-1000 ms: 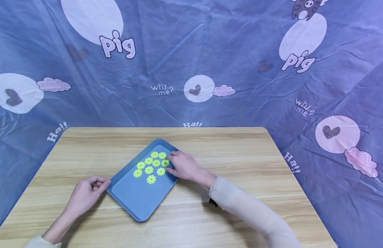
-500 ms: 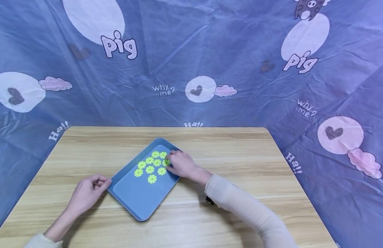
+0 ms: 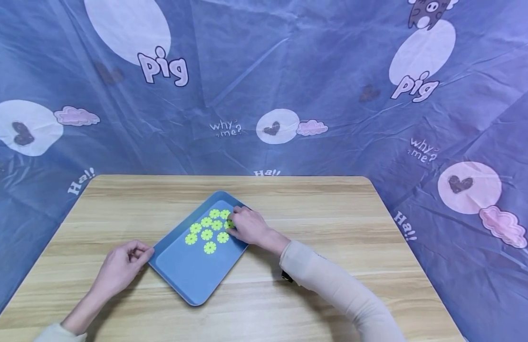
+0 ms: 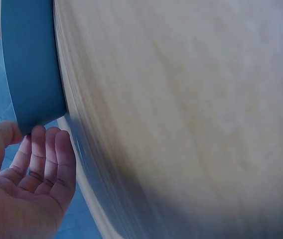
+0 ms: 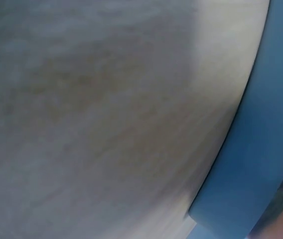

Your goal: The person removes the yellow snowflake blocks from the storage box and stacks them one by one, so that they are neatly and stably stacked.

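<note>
A shallow blue tray lies at a slant on the table. My left hand pinches its left corner between thumb and fingers; the grip also shows in the left wrist view, at the end of the tray wall. Several yellow-green notched discs lie flat in the tray's far half. Reaching over the tray's right rim, my right hand has curled fingers and thumb at the rightmost notched disc, pinching it and partly hiding it. The right wrist view mostly has the tray's outer wall.
The wooden table surrounds the tray on all sides. A blue cloth printed with pigs, hearts and words hangs behind and beside the table. A small dark object shows beneath the right sleeve.
The right hand's thumb and fingers have drawn closer together around the rightmost disc, and the right forearm has shifted slightly left. The left hand keeps its hold on the tray corner.
</note>
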A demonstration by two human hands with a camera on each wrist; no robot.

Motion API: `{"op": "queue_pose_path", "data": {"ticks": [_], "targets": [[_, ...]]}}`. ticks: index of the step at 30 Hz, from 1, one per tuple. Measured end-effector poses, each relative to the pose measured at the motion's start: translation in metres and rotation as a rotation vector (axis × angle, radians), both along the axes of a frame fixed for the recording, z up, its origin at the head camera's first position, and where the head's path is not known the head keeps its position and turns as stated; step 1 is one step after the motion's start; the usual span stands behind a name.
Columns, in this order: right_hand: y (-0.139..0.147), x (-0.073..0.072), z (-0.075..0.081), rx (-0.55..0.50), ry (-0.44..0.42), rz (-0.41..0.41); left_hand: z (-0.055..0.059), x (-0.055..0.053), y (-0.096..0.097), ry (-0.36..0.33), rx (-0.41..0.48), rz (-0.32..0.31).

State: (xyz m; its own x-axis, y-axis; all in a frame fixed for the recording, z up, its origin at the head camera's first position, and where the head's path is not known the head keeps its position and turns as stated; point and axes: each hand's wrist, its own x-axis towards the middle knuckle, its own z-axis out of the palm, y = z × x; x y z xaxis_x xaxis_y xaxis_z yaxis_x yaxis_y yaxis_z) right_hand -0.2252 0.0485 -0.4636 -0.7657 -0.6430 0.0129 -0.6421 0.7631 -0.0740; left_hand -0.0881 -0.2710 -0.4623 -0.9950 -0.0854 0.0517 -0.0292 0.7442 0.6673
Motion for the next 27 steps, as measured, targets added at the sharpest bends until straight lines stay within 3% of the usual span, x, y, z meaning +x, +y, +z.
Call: {"op": "queue_pose_path", "data": {"ticks": [16, 27], "targets": [[-0.0001, -0.0008, -0.0008, -0.021, -0.009, 0.002, 0.0015, 0.0012, 0.0012, 0.014, -0.008, -0.007], [-0.0021, -0.0044, 0.0041, -0.004, -0.11, -0.036, 0.0014, 0.0015, 0.0012, -0.003, -0.018, -0.014]]}}
